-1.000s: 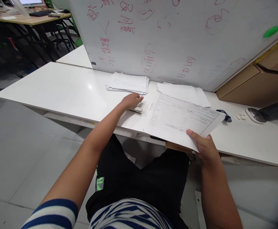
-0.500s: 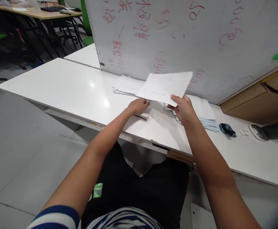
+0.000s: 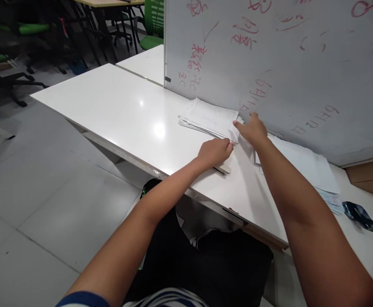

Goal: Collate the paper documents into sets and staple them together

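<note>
A stack of white paper sheets lies on the white table against the whiteboard, its edges uneven. At its right edge is my right hand, thumb and forefinger apart, the thumb tip close to the top sheet; the other fingers are hidden. By the stack's front right corner, my left hand is closed, its fingertips near the paper edge. Beneath that hand a flat cream-and-dark object sticks out toward me; its kind is hidden. What the left fingers grip cannot be made out.
A second paper stack with bluish sheets below lies to the right, partly behind my right forearm. Beyond it sits a dark blue shiny object. The whiteboard with red writing stands along the table's back.
My right hand has carried a white sheet leftward onto the left stack, and its fingers have spread. My left hand stays by the cream-and-dark object. The view has turned left.
</note>
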The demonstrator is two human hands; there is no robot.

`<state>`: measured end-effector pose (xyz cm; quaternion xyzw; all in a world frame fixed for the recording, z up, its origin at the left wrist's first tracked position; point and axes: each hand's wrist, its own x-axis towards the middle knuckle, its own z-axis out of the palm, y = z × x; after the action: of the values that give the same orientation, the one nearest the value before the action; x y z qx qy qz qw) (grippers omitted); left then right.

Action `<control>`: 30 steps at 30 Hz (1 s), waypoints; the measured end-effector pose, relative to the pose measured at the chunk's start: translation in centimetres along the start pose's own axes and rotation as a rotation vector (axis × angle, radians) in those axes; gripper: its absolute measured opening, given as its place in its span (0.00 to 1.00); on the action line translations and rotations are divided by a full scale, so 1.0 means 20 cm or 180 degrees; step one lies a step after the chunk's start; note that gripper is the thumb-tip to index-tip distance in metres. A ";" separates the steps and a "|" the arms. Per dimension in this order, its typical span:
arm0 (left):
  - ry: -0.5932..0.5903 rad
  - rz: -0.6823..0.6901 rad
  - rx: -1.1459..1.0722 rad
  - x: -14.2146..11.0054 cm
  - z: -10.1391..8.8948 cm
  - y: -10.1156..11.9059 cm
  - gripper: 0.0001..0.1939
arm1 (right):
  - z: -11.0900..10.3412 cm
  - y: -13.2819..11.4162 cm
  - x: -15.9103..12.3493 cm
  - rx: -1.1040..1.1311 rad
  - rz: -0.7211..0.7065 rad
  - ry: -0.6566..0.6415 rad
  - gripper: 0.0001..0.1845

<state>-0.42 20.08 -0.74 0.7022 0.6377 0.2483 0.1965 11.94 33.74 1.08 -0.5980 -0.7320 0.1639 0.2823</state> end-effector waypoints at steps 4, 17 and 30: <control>0.0036 -0.0035 -0.0039 -0.02 0.00 0.01 0.24 | -0.09 0.08 -0.16 -0.1110 -0.0183 0.0145 0.25; 0.0620 -0.0909 0.0085 -0.02 -0.02 0.01 0.27 | -0.31 0.61 -0.65 -0.0900 0.0183 0.0256 0.40; 0.1597 -0.0676 -0.0958 -0.11 -0.07 0.15 0.39 | -0.30 0.62 -0.66 -0.0891 0.0425 0.0119 0.37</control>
<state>1.02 17.60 1.87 0.5115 0.6921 0.4836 0.1596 26.94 23.26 -4.23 -0.6817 -0.7010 0.0675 0.1983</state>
